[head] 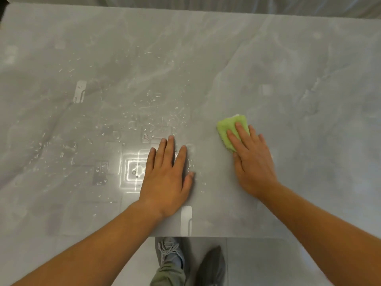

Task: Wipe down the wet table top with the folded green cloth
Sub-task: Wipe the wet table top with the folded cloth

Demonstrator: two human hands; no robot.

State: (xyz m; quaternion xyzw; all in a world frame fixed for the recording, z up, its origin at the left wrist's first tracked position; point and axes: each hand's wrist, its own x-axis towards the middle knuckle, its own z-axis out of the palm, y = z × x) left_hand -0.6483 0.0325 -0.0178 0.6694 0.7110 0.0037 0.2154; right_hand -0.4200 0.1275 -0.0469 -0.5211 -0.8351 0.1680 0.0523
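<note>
A grey marble-patterned table top (pixel 288 79) fills most of the view. Water drops (pixel 148 112) are scattered over its left and middle parts; the right part looks dull and dry. The folded green cloth (pixel 226 129) lies flat on the table right of centre. My right hand (pixel 252 157) presses down on the cloth's near half with flat fingers. My left hand (pixel 168 178) rests palm-down on the table to the left of the cloth, fingers spread, at the edge of the wet patch.
The table's near edge (pixel 226 236) runs just below my wrists. Beneath it I see a tiled floor and my two feet in grey shoes (pixel 171 254). The far edge of the table meets a pale wall or curtain at the top.
</note>
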